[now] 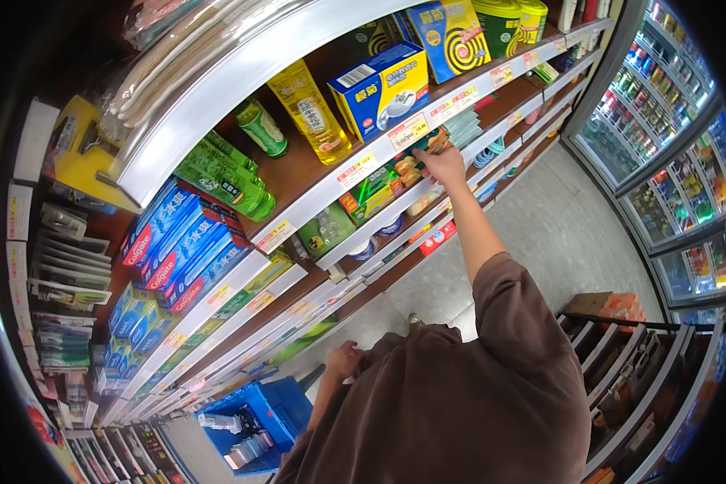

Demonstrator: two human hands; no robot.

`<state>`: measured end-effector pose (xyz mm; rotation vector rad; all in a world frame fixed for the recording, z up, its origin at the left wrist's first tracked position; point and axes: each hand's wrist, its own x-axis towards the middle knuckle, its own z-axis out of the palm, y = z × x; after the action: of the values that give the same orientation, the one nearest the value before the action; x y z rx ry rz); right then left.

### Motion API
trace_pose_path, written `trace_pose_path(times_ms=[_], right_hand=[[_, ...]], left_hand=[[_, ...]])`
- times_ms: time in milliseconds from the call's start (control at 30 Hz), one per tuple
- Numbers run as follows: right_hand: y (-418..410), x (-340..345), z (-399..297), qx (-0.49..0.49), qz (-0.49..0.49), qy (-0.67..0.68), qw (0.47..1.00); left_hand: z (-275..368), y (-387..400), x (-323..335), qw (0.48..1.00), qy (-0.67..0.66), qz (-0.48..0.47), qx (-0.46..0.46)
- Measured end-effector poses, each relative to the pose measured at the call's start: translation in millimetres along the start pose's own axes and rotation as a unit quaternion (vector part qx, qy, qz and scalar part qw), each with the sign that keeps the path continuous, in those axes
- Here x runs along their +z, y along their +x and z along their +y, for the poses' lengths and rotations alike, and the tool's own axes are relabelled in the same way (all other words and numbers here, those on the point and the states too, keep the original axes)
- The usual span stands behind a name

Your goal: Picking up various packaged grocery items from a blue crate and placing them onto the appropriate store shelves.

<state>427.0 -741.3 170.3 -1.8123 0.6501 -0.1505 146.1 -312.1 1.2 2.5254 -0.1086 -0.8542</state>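
My right hand [444, 166] reaches into a lower shelf, its fingers at dark green packets with an orange picture [409, 172]. Whether they grip one is not clear. Beside these stands a green and orange box [372, 192], and beyond my hand is a row of pale grey-green packets [461, 128]. My left hand [343, 362] hangs low by my body, fingers loosely curled, and nothing shows in it. Directly above my right hand, the upper shelf's edge bears price labels [409, 132].
Blue Colgate boxes [184, 257], green bottles [227, 181], a yellow bottle [311, 115] and mosquito-coil boxes [451, 39] fill the shelves. A blue crate [257, 423] with small packages stands on the floor. Glass-door drink coolers [659, 97] line the right; a low rack [629, 369] stands behind.
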Motion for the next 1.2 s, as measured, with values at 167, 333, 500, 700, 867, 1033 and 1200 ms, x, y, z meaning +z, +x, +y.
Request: trace_pose_path(times_ms=[167,333,500,700,867,1033,1200], right_hand=[[38.0,26.5,34.0,0.011,-0.025,0.203,0.979],[42.9,29.3,-2.7,0.012,-0.049,0.325,0.944],[41.5,24.4,-21.3,-0.063,-0.041,0.534,0.842],[-2.8,-54.6,28.9,-0.030,-0.052,0.608,0.792],[-54.2,-116.7,162.4,0.013,-0.044,0.574,0.818],[-162.5,-81.5,216.2,0.042,-0.150,0.442,0.883],[-226.2,49.6,196.4,0.253,-0.356,0.415,0.798]], left_hand=[[-3.6,-19.9,3.1,0.997,-0.041,0.035,-0.051],[-9.0,-31.9,6.3,0.995,-0.052,0.032,-0.074],[1.3,-33.8,-3.0,0.995,-0.056,0.008,-0.080],[-10.6,-12.8,-5.3,0.997,-0.062,0.045,0.001],[21.7,-12.8,-40.6,0.989,-0.132,0.038,0.055],[59.9,-15.3,-75.0,0.829,-0.490,-0.220,0.157],[20.8,-22.4,-46.1,0.662,-0.696,-0.252,0.121]])
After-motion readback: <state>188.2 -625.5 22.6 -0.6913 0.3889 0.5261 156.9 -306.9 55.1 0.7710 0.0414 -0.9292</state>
